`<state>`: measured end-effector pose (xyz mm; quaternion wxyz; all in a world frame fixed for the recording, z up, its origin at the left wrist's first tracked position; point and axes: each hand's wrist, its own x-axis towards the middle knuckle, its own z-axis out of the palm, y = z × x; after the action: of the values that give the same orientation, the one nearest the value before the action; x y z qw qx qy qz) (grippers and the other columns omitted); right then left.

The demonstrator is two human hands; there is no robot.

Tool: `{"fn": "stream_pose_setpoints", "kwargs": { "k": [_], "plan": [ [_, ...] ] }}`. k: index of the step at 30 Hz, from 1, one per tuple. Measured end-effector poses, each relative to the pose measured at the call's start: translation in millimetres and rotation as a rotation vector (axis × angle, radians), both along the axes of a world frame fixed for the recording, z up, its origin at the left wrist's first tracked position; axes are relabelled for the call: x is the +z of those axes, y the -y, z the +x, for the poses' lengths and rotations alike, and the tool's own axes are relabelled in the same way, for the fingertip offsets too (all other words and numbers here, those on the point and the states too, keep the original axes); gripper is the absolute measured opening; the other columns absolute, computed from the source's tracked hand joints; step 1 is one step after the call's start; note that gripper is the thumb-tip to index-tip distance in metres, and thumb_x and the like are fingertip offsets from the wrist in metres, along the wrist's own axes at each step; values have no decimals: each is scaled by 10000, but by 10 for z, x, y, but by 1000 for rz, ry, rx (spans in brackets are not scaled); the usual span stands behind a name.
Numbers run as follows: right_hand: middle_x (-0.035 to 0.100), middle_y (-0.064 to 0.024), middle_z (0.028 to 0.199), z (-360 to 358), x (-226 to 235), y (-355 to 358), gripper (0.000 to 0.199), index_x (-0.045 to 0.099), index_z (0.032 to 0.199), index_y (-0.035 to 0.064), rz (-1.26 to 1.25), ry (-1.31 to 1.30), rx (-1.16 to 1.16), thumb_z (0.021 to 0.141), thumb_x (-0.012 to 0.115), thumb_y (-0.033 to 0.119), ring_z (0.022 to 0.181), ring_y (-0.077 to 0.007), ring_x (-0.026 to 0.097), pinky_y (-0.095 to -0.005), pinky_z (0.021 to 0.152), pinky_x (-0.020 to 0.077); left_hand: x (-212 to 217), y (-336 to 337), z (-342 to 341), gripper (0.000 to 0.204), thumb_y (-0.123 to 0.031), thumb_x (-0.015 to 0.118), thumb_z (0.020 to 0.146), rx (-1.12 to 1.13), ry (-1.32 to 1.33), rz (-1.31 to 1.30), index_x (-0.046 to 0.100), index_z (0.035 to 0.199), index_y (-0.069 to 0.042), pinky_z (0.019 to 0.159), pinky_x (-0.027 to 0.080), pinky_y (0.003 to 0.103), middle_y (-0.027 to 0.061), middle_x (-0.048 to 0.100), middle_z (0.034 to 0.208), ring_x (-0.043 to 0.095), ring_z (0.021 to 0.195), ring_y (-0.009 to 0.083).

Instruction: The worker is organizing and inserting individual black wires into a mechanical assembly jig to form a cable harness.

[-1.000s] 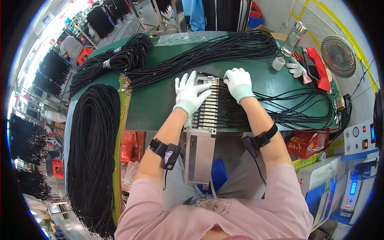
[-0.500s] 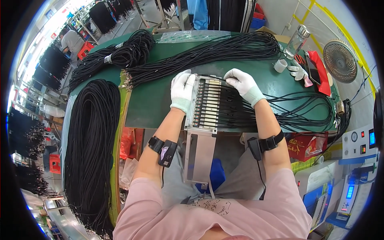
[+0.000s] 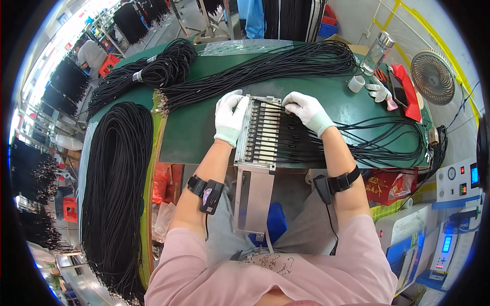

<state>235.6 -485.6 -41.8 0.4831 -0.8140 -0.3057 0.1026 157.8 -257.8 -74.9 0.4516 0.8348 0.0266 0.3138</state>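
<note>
The metal fixture (image 3: 263, 191) overhangs the near edge of the green surface (image 3: 339, 94), its slotted upper part lying above it. At the fixture's left edge, the left hand (image 3: 228, 116) rests gloved fingers against the rim; whether they grip it cannot be told. Just right of the fixture's top end, the right hand (image 3: 306, 109) pinches the uppermost cable (image 3: 273, 105) between closed fingers. Good handling probably calls for a steady frame, a straight cable and light pressure, leaving neighbouring rows undisturbed. The fixture is flat, smooth and silvery, with pale parallel bars; black cables (image 3: 375, 145), slender and flexible, run rightward from it into loose loops. The gloves (image 3: 224, 121) are matte white cloth, pale green at the cuffs.
</note>
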Motion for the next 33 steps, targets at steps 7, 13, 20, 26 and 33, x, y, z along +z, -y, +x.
{"fn": "stream_pose_setpoints", "kwargs": {
  "k": [7, 13, 20, 26, 33],
  "plan": [
    [666, -86, 819, -46, 81, -16, 135, 629, 969, 23, -57, 38, -5, 881, 548, 88, 782, -188, 639, -287, 748, 499, 18, -23, -16, 196, -259, 656, 854, 23, -25, -5, 688, 882, -68, 986, 385, 369, 111, 643, 1129, 526, 1107, 271],
    [669, -94, 827, -40, 55, -3, 136, 645, 945, 38, -40, 1, -24, 871, 575, 128, 791, -218, 640, -312, 754, 501, 49, -20, -35, 164, -239, 675, 840, -8, -34, -34, 694, 854, -77, 988, 386, 377, 110, 645, 1129, 522, 1118, 281],
    [668, -100, 841, -328, 101, -382, 166, 670, 914, 74, -84, 610, -26, 814, 660, 207, 808, -281, 609, -385, 766, 485, 211, 117, -111, 144, -217, 704, 811, -187, 161, 216, 698, 808, -72, 977, 397, 403, 117, 651, 1109, 519, 1124, 310],
    [662, -75, 807, -196, 87, -260, 142, 680, 898, 100, -154, 434, -74, 799, 672, 202, 795, -285, 591, -387, 748, 471, 86, -10, -54, 169, -227, 696, 818, -26, 103, 17, 696, 782, -61, 962, 401, 386, 121, 665, 1068, 541, 1080, 293],
    [646, -68, 781, -142, 53, -230, 111, 685, 892, 116, -57, 726, -71, 807, 637, 170, 787, -283, 577, -376, 741, 470, 5, -115, -18, 241, -256, 646, 872, 112, -120, 82, 703, 880, -22, 955, 413, 343, 143, 659, 1064, 578, 1061, 243]
  ]
}}
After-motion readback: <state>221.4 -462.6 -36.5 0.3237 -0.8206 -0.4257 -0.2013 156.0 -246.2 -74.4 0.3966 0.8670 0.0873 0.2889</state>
